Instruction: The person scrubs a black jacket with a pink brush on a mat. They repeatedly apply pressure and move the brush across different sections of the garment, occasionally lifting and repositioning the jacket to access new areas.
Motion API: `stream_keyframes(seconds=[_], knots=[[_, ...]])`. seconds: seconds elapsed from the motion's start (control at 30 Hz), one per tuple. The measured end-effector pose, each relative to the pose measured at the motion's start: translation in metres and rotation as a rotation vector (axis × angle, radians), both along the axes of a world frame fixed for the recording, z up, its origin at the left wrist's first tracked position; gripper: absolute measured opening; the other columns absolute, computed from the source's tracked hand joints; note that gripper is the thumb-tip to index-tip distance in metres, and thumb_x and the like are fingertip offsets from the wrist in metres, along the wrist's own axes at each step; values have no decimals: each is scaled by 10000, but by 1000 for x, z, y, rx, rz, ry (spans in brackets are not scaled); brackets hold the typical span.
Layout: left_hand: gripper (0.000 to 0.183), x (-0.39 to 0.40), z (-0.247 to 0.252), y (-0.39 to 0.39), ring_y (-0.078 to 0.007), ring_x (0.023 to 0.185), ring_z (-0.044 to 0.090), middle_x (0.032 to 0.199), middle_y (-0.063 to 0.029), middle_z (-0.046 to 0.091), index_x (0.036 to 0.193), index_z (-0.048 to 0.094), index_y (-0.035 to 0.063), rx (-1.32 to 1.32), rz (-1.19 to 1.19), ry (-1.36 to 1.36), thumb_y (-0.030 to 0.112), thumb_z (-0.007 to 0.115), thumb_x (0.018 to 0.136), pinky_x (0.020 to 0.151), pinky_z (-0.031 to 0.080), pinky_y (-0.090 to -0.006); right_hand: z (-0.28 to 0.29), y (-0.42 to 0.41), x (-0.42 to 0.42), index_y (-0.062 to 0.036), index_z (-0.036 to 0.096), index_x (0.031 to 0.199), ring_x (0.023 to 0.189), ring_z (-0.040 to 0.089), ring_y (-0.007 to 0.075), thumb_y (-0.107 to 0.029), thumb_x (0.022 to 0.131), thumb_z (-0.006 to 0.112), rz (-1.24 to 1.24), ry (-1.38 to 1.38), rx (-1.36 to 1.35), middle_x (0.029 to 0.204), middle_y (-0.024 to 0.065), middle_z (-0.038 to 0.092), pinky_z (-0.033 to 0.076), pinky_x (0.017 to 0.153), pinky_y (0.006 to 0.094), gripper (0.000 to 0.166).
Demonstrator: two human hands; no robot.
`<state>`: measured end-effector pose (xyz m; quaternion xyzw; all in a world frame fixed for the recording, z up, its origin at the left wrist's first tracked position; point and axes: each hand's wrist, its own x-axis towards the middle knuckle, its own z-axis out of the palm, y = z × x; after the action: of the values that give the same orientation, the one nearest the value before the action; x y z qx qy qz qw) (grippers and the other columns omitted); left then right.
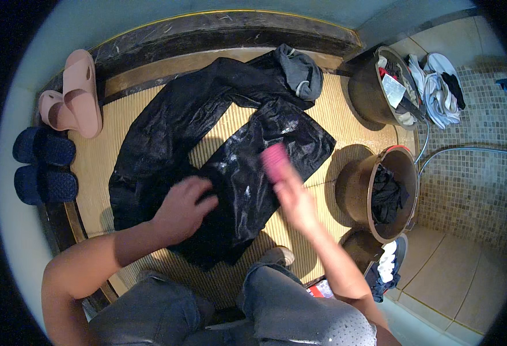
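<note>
Wet black trousers (pixel 167 121) lie spread on the ribbed tan floor (pixel 206 151), with whitish suds on the nearer leg. My right hand (pixel 294 197) grips a pink scrubbing brush (pixel 276 162), blurred by motion, over the right part of that leg. Over the dark cloth at the middle left is my left hand (pixel 186 209), fingers apart and holding nothing. A grey bunched cloth (pixel 301 73) rests at the far end of the trousers.
Pink slippers (pixel 83 95) and dark blue slippers (pixel 44 166) stand at the left. On the right are a bucket of mixed clothes (pixel 361 91), a bucket with dark clothes (pixel 357 186), white clothes (pixel 439 95) and a hose (pixel 465 149). A dark ledge (pixel 219 34) runs along the far wall.
</note>
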<state>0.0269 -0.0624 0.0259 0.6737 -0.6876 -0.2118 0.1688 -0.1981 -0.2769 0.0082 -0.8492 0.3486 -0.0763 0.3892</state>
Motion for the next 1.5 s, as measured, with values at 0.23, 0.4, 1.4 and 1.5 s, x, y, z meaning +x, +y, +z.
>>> stream_keyframes(seconds=[0.23,0.4,1.4,1.5], knots=[[774,-5,-12,45,-415,1425,109,1568,-156,86,1449,333,372,453,-400,-244,494,690,773,1076,225,-644,-48,-47,-11,-298,476,1358,556,606,324,-348,921,545,318,377,-525,708,161,631,501,509,449,446],[789,-6,-14,45,-408,1432,79,1570,-155,76,1454,318,389,487,-419,-280,502,692,768,1085,216,-630,-20,-59,6,-147,520,1318,814,678,336,-295,944,532,109,287,-300,948,217,674,537,700,440,402],[909,-6,-24,46,-416,1425,103,1574,-155,70,1454,292,416,473,-440,-302,570,728,670,1053,250,-652,-53,-35,79,-213,612,1115,489,616,284,-358,927,502,627,245,-611,671,143,649,490,433,431,261],[870,-4,-19,38,-404,1434,68,1579,-149,40,1460,280,419,520,-468,-327,565,703,713,1074,218,-638,-36,-93,83,-161,612,1124,481,604,314,-367,914,531,65,278,-562,581,151,613,471,435,455,306]])
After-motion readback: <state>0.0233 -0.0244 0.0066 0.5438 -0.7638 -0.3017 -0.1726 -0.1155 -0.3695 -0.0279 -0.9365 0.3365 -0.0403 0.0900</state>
